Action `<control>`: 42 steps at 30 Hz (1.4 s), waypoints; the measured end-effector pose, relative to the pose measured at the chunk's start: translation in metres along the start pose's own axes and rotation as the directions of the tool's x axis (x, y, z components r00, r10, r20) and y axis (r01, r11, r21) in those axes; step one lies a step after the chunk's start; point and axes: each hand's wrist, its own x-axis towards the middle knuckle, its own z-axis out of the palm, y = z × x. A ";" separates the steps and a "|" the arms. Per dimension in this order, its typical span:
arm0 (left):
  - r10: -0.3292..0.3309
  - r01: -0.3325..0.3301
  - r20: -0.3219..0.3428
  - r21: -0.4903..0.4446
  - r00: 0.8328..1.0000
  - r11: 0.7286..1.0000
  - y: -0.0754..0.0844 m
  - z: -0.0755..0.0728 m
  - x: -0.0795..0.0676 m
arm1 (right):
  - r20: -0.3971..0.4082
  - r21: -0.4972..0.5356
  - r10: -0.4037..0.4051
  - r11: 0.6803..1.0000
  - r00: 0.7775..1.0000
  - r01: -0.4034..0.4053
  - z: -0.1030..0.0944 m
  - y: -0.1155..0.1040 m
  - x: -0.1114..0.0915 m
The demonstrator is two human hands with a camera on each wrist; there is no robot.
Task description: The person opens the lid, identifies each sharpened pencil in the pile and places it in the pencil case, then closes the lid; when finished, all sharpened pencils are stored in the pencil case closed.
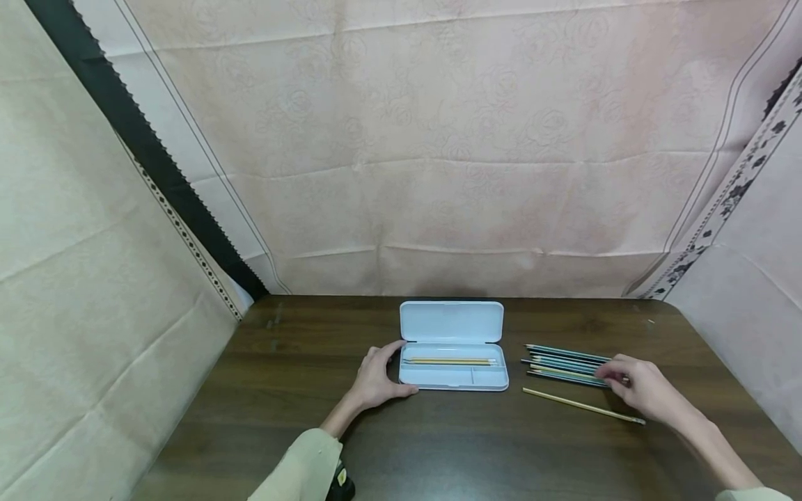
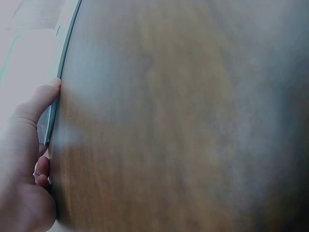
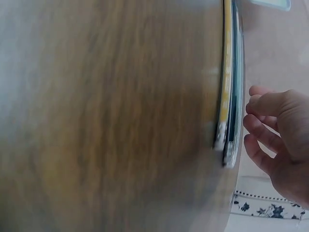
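A pale blue pencil case [image 1: 451, 379] lies on the table with its lid up, a few yellowish pencils [image 1: 452, 361] in its upper section. My left hand [image 1: 378, 379] holds the case by its left side, thumb at the front corner and fingers at the back. In the left wrist view the thumb presses on the case's edge. My right hand [image 1: 645, 391] hovers at the right ends of a bundle of teal, dark and yellowish pencils [image 1: 560, 363]. Its fingers are loosely bent, and the right wrist view shows no pencil between them. One yellowish pencil [image 1: 583, 406] lies apart, in front of the bundle.
The dark wooden table [image 1: 451, 445] has pale patterned cloth [image 1: 451, 167] hanging behind it and at both sides. A black object [image 1: 341, 483] shows beside the left sleeve.
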 end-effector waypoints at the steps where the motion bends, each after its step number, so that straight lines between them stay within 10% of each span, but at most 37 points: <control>1: 0.000 0.000 0.001 0.000 1.000 1.000 0.000 0.000 0.000 | 0.005 -0.006 0.011 1.000 1.000 -0.011 -0.001 0.002 -0.002; 42: -0.029 0.029 0.006 -0.004 1.000 1.000 0.000 0.000 -0.001 | 0.056 -0.069 0.077 0.995 0.995 -0.073 -0.004 0.017 -0.011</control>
